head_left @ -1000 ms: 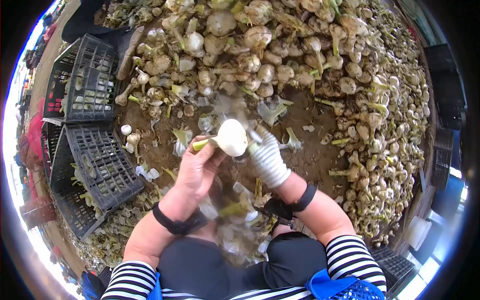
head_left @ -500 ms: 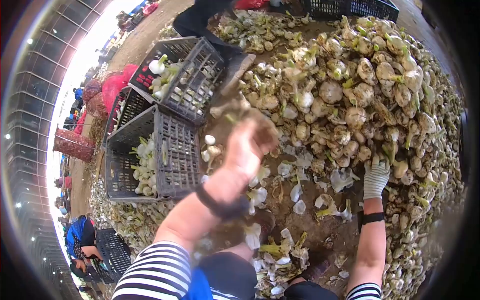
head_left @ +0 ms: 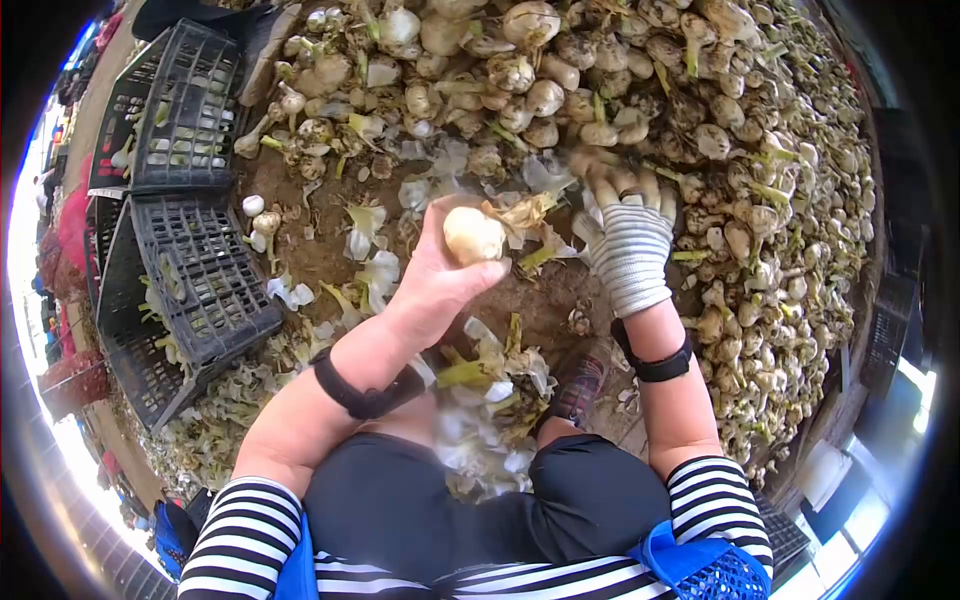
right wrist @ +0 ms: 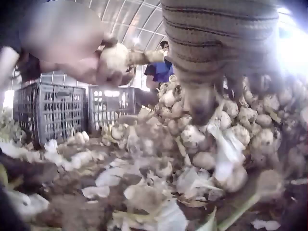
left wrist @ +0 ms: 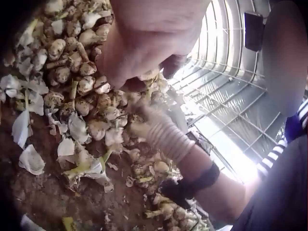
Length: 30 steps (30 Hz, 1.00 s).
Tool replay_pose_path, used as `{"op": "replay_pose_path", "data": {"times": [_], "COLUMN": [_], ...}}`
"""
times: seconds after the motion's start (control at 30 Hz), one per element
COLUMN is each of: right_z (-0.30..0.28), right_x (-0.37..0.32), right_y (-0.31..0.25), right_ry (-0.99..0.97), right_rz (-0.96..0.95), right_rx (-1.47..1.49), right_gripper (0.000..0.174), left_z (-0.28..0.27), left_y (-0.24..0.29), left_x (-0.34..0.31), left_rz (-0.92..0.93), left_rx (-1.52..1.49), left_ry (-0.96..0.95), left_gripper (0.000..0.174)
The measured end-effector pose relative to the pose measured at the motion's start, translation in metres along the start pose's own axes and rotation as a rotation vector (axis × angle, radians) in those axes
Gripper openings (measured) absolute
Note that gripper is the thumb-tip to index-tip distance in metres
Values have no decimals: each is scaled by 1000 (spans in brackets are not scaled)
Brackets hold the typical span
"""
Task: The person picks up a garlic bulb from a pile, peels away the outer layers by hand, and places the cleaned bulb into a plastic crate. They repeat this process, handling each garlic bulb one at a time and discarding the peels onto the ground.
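Observation:
In the head view my bare left hand (head_left: 425,285) holds a pale garlic bulb (head_left: 473,237), fingers and thumb curled round it. A dry, brownish stalk (head_left: 525,212) sticks out to the bulb's right. My right hand (head_left: 632,250), in a striped knit glove, reaches to the near edge of the garlic pile (head_left: 540,95), fingers spread and pointing away from me. The right wrist view shows the gloved fingers pointing down over the bulbs, with a loose white husk (right wrist: 228,149) hanging close by the fingertips. Motion blurs what lies right at them.
Black plastic crates (head_left: 205,290) holding garlic stand at the left. Peeled husks (head_left: 365,230) and cut leaves litter the soil between my feet and the pile. Two loose bulbs (head_left: 262,222) lie beside the crates. In the right wrist view another person (right wrist: 160,70) is behind the pile.
The cleaned white bulb has left my left hand, which swung toward the crates and came back; it now holds a duller bulb with a dry stalk. My right hand went from that white bulb to the pile.

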State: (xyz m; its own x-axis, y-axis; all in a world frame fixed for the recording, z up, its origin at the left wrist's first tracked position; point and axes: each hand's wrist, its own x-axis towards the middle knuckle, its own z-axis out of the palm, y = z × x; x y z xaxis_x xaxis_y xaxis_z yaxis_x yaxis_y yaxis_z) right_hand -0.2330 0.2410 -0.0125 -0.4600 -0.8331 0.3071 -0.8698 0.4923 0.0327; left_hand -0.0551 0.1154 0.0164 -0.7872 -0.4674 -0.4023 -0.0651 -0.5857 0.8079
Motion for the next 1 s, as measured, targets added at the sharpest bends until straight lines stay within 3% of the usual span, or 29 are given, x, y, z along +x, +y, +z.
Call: {"op": "replay_pose_path", "data": {"times": [0.03,0.1,0.13,0.17,0.2,0.23,0.3,0.37,0.4,0.5,0.57,0.6,0.67,0.83,0.9,0.93,0.97,1.0], "right_z": [-4,-30,-39,-45,-45,-37,-23,-29,-22,-50,-62,-42,-44,-38,-37,-34,-34,-33], "right_x": [1,4,6,5,0,-7,-12,-10,-11,-11,-9,-20,-20,-20,-20,-21,-22,-22], "right_y": [-1,-25,-44,-60,-66,-63,-61,-55,-45,-38,-44,-50,-52,-54,-54,-54,-54,-54], "right_ry": [44,243,211,180,132,28,-12,84,165,1,-108,93,-41,-174,-319,-287,-289,-249], "right_rz": [42,35,18,-1,-47,-36,-71,8,18,58,-215,-321,-341,-318,-308,-298,-303,-328], "right_rx": [136,511,649,788,760,921,646,553,635,1021,795,693,615,579,572,579,579,480], "right_gripper": [53,52,55,57,61,61,61,63,65,65,63,65,70,71,70,69,69,69], "left_z": [1,7,12,24,25,24,16,8,5,5,8,9,11,2,2,2,2,3], "left_y": [1,-5,-8,-2,-4,-6,-9,-10,-10,-5,-5,-5,-3,-13,-20,-20,-17,-11], "left_x": [-3,-6,-7,-13,-15,-16,-23,-26,-26,-28,-29,-30,-32,-27,-24,-20,-20,-21], "left_rz": [12,51,98,70,136,204,140,63,55,20,7,7,-116,-24,181,207,208,85], "left_rx": [103,207,322,123,199,275,280,284,273,171,98,98,207,312,627,609,606,666], "left_ry": [-18,-45,-69,-127,-118,-106,-76,-51,-11,43,6,6,-3,-110,-101,-98,-93,-51], "left_gripper": [66,65,64,62,60,59,60,62,63,62,61,61,61,60,60,59,59,57]}}
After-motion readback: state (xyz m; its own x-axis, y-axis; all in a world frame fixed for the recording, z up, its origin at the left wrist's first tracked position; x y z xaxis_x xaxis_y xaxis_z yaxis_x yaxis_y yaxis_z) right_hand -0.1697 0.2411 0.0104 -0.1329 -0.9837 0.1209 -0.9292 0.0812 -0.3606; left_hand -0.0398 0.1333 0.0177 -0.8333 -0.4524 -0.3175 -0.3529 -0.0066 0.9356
